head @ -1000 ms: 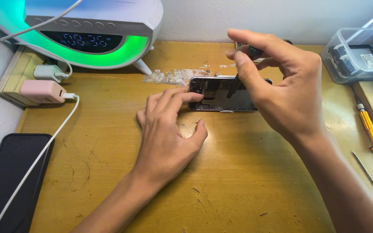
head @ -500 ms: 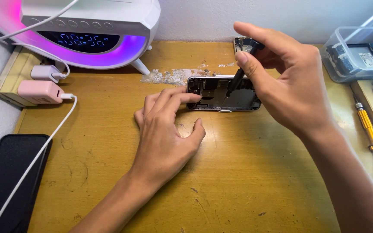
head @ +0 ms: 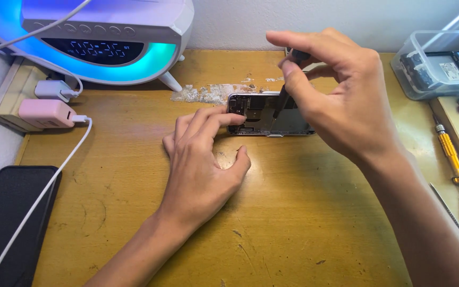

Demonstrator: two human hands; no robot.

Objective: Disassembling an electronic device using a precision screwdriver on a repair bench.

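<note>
The opened silver phone (head: 269, 114) lay lengthwise left-to-right while the left hand (head: 203, 159) pressed its end and the right hand (head: 341, 95) pinched a thin black screwdriver (head: 282, 98) tilted tip-down.

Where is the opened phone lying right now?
The opened phone lies on the wooden desk, top centre, between the left hand and right hand.
</note>
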